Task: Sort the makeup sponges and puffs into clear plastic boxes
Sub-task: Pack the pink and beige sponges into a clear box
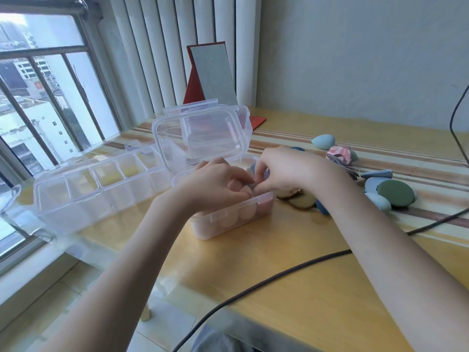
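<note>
A: why both hands in the box [229,219]?

B: left hand [218,182] and right hand [281,168] pinch a pink sponge [245,190], wedging it in. Lid's propped at 12 o'clock; loose puffs [394,193] wait at 3.

Yellow wooden table [253,262], barred window [45,97], pale wall [355,47], perhaps radiator pipes [177,47]
</note>
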`<state>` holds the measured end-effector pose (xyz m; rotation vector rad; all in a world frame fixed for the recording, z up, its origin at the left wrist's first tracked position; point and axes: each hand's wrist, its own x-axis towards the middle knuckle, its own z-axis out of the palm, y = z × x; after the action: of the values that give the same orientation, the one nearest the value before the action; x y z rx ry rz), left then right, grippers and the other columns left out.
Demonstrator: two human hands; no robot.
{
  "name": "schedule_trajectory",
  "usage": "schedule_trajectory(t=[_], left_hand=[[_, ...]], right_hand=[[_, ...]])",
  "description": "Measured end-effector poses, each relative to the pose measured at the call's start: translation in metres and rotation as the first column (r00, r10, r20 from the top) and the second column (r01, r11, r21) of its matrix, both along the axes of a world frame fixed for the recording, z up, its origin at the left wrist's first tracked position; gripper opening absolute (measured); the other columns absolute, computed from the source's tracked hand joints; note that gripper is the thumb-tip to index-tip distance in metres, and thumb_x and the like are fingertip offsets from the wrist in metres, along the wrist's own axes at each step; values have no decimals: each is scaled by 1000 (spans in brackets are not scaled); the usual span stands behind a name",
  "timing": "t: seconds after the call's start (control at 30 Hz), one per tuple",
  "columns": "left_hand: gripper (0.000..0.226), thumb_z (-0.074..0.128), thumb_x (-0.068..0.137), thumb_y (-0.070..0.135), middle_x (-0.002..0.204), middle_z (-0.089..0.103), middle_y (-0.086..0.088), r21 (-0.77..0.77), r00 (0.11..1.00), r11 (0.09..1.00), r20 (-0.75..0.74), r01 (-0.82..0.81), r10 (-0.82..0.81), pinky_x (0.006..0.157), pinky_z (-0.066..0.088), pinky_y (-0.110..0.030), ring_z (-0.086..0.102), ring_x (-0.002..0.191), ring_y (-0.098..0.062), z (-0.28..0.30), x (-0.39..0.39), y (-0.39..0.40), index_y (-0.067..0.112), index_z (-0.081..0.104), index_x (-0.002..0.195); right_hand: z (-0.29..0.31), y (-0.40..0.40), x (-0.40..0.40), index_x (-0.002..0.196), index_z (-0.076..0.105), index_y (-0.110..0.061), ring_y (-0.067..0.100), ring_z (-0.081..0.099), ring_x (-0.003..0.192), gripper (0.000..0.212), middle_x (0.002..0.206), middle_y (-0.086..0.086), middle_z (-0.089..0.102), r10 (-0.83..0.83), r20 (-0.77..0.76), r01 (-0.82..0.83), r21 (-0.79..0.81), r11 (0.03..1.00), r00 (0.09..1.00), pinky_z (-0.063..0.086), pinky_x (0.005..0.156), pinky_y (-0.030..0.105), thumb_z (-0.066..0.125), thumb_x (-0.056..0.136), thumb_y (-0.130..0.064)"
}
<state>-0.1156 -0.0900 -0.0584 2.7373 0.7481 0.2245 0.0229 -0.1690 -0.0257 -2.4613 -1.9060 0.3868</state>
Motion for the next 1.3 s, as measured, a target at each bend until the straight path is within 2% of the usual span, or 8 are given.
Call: schedule_trajectory(t=[0.1, 0.27, 0.43, 0.6, 0.8, 1.0, 1.1, 1.3], left_hand=[[31, 55, 86, 37, 105, 53, 11, -64, 998, 996, 34, 64, -61, 86, 34, -30, 41, 102, -9, 0, -3, 3, 39, 58, 117], [27, 47, 87, 6, 109, 59, 3, -170, 905, 983, 403, -69, 133, 88, 45, -28, 55, 102, -13, -7, -2, 9, 17, 57, 110], [33, 43, 81, -2, 113, 61, -2, -54, 915, 983, 358, -178, 186, 96, 43, -36, 53, 109, -18, -12, 0, 14, 19, 58, 100], [35, 41, 82, 1, 124, 53, -2, 5, 939, 976, 271, -218, 209, 102, 35, -47, 45, 118, -23, -12, 1, 13, 18, 60, 107], [33, 42, 83, 4, 126, 49, 0, 13, 945, 976, 252, -217, 207, 102, 34, -47, 43, 119, -23, -13, 1, 12, 20, 60, 106], [31, 42, 86, 5, 127, 48, -2, 12, 946, 976, 251, -217, 207, 104, 33, -48, 42, 121, -24, -13, 1, 13, 21, 61, 103], [30, 42, 84, 3, 126, 50, -3, 3, 939, 977, 277, -215, 206, 103, 34, -49, 46, 116, -25, -13, 1, 14, 22, 61, 99], [31, 41, 82, 1, 119, 53, -3, -9, 927, 979, 321, -203, 195, 100, 37, -48, 48, 111, -25, -15, 1, 16, 24, 59, 92]], right_hand=[[10, -9, 8, 84, 70, -29, 14, 66, 54, 4, 87, -6, 71, -26, -107, 44, 165, 985, 994, 55, 62, 31, 69, 84, -33], [9, -5, 7, 84, 69, -37, 15, 62, 93, 32, 100, -12, 68, -47, -49, 61, 322, 945, 998, 54, 82, 36, 51, 88, -11], [-1, -1, 0, 92, 71, -33, 17, 61, 90, 30, 99, -9, 65, -31, -12, 32, 163, 986, 999, 53, 83, 37, 53, 87, -9], [-5, 1, 2, 94, 58, -33, 15, 58, 88, 8, 99, -8, 63, -42, -49, 53, 266, 962, 998, 48, 71, 32, 58, 89, -26], [-20, 10, -7, 92, 50, -29, 24, 56, 91, 8, 100, -2, 61, -28, 185, -23, 269, 963, 982, 25, 54, 26, 55, 91, -36], [-17, 9, 9, 87, 60, -29, 13, 61, 83, 6, 89, -8, 66, -8, -147, 47, 266, 963, 989, 47, 67, 28, 60, 92, -33], [-10, 8, 19, 86, 69, -25, 6, 59, 68, 14, 78, -9, 71, -3, -278, 127, 430, 894, 961, 49, 69, 27, 58, 93, -20], [-10, 6, 10, 76, 70, -40, 1, 58, 82, 30, 86, -20, 64, 60, -207, 4, 299, 954, 976, 46, 68, 21, 61, 85, -13]])
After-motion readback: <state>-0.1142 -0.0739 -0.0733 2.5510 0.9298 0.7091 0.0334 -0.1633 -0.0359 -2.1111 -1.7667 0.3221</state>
